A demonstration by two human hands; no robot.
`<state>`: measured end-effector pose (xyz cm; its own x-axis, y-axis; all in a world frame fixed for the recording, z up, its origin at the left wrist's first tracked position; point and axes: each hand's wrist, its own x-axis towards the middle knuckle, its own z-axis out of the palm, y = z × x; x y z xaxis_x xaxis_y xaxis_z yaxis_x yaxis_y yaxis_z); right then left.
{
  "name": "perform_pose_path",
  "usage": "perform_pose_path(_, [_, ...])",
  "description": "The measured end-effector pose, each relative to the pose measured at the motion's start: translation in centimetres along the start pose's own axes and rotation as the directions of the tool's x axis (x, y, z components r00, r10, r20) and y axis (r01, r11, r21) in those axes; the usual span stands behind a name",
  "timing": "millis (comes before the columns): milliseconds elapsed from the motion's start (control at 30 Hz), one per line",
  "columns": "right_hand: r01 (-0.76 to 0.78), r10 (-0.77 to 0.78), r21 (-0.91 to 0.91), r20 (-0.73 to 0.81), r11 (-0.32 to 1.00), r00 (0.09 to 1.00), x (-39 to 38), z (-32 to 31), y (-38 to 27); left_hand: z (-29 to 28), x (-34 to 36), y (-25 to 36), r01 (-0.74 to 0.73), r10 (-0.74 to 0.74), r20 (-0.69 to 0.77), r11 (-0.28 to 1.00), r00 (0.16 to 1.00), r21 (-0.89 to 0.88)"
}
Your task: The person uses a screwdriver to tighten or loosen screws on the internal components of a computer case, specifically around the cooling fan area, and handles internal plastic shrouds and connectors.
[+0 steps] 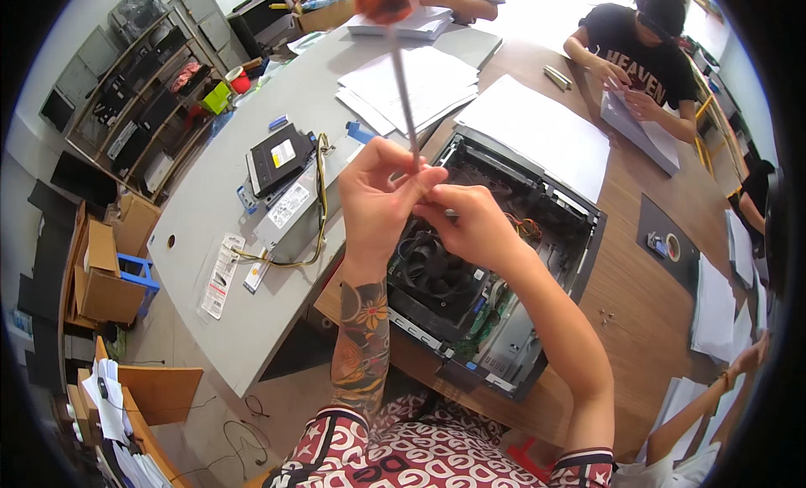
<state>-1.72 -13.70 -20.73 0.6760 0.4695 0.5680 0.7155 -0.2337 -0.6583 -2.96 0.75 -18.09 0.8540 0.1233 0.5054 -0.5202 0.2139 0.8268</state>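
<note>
My left hand (379,198) is closed around the lower end of a screwdriver's thin shaft (403,89). The orange-red handle (384,3) points up and away, cut off by the top edge. Against the shaft's tip, my right hand (472,224) has its fingertips pinched together; a bit of metal shows by them, too small to name. Both hands are above an opened black computer case (588,257), which lies flat on the brown table. Inside it are a round black cooling fan (437,268), a green circuit board (485,322) and coloured wires (527,228).
Left on the grey table (197,261) lie a power supply (290,207) with cables, an optical drive (275,159) and a blister pack (222,278). Paper stacks (537,131) sit beyond the case. Loose screws (606,316) lie to its right. Other people work around the table.
</note>
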Motion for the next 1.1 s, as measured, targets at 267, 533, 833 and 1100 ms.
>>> perform_pose_path(267, [-0.047, 0.015, 0.156, 0.202, 0.987, 0.979, -0.8, 1.5, -2.3, -3.4, -1.8, 3.5, -0.016, 0.034, 0.223, 0.996, 0.974, -0.083])
perform_pose_path(533, [-0.028, -0.006, 0.147, 0.225, 0.989, 0.974, -1.3, 2.3, -2.9, -4.8, -3.5, 4.3, 0.063, -0.045, 0.277, 0.997, 0.960, -0.054])
perform_pose_path(833, [-0.083, 0.046, 0.102, 0.317, 0.991, 0.947, -1.1, 2.2, -3.9, -4.5, -4.0, 4.2, 0.073, -0.064, 0.168, 0.996, 0.984, -0.048])
perform_pose_path(1100, [-0.083, 0.056, 0.069, 0.325, 0.994, 0.944, -1.0, 2.1, -3.9, -4.6, -3.5, 3.8, 0.105, -0.073, 0.135, 0.963, 0.988, -0.249])
